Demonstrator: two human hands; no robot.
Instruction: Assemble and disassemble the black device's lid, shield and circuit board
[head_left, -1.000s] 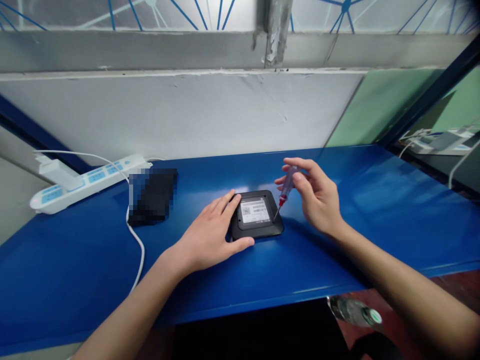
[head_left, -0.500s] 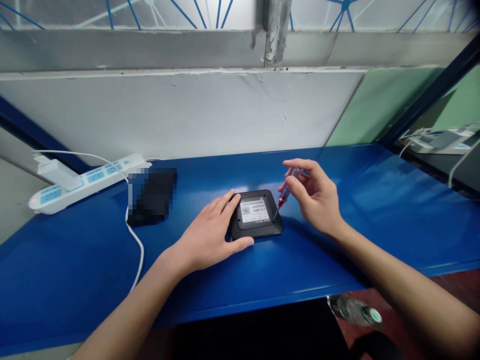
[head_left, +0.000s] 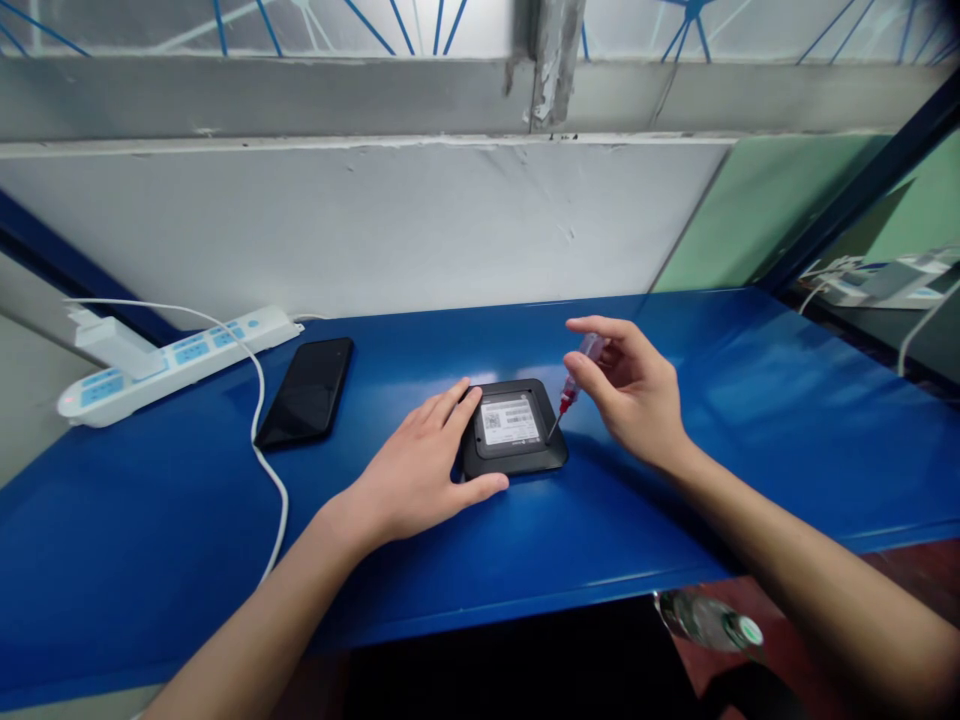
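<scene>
A small black square device [head_left: 513, 430] with a white label on top lies on the blue table [head_left: 675, 480]. My left hand [head_left: 424, 470] rests against its left side, fingers spread over the edge and thumb along the front. My right hand [head_left: 630, 390] pinches a small screwdriver [head_left: 574, 385] with a clear and red handle. Its tip touches the device's right edge.
A black phone [head_left: 306, 390] lies to the left, with a white cable [head_left: 266, 470] running past it. A white power strip [head_left: 172, 365] with a plug sits at the far left. A white wall stands behind. A plastic bottle [head_left: 709, 622] lies below the table edge.
My right hand's fingers have shifted slightly round the screwdriver handle, turning it; the tip stays at the same spot. My left hand and the device have not moved.
</scene>
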